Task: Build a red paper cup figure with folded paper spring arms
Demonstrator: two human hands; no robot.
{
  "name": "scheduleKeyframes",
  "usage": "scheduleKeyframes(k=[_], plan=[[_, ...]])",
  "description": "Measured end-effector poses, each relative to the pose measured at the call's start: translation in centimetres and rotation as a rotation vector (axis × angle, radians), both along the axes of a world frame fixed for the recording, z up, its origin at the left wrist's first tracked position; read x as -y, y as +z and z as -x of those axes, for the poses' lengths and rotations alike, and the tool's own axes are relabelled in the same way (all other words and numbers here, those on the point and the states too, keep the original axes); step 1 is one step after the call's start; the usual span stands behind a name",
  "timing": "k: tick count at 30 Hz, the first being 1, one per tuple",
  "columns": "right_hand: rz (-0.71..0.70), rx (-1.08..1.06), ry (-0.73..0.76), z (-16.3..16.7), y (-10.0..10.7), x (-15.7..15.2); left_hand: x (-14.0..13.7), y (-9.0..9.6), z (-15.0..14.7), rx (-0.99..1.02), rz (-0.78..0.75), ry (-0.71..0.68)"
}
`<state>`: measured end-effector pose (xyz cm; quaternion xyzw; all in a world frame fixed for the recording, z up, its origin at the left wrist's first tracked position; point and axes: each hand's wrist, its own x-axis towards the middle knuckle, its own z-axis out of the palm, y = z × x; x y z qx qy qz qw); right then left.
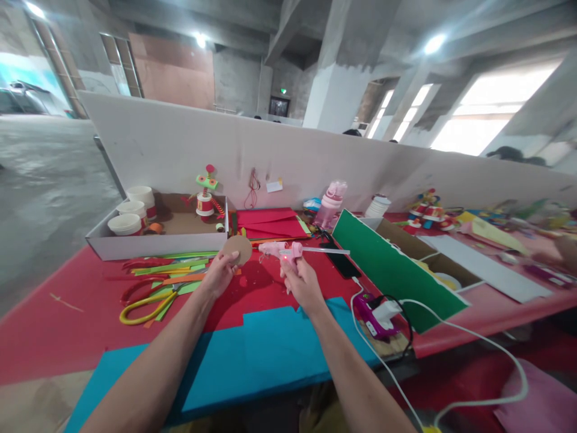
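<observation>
My left hand (220, 272) pinches a round brown cardboard disc (238, 250) by its lower left edge, above the red table cover. Just right of it, my right hand (300, 279) is wrapped round the handle of a pink glue gun (280, 249). A small red light glows on the gun, and a clear glue stick (331, 250) sticks out of its back end. The nozzle points left at the disc; whether it touches cannot be made out. Blue paper (274, 346) lies under both forearms.
Yellow-handled scissors (148, 310) and paper strips (184, 269) lie on the left. Behind them, a white box (157, 245) holds paper cups (126, 224) and a cup figure (205, 205). A purple power strip (376, 319) with white cables and a green board (392, 270) are on the right.
</observation>
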<state>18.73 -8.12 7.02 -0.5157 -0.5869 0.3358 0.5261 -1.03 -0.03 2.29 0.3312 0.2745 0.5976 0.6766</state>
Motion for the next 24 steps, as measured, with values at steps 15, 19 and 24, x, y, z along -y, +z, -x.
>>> scheduleKeyframes(k=[15, 19, 24], plan=[[0.004, -0.037, 0.019, 0.39, -0.03, 0.37, -0.09, -0.07, 0.08, 0.01, 0.018, 0.001], [0.009, -0.029, 0.007, 0.47, -0.13, 0.4, -0.06, -0.01, 0.05, 0.017, 0.016, 0.005], [-0.003, -0.014, 0.001, 0.39, -0.22, 0.36, 0.0, 0.11, -0.02, 0.02, 0.027, 0.016]])
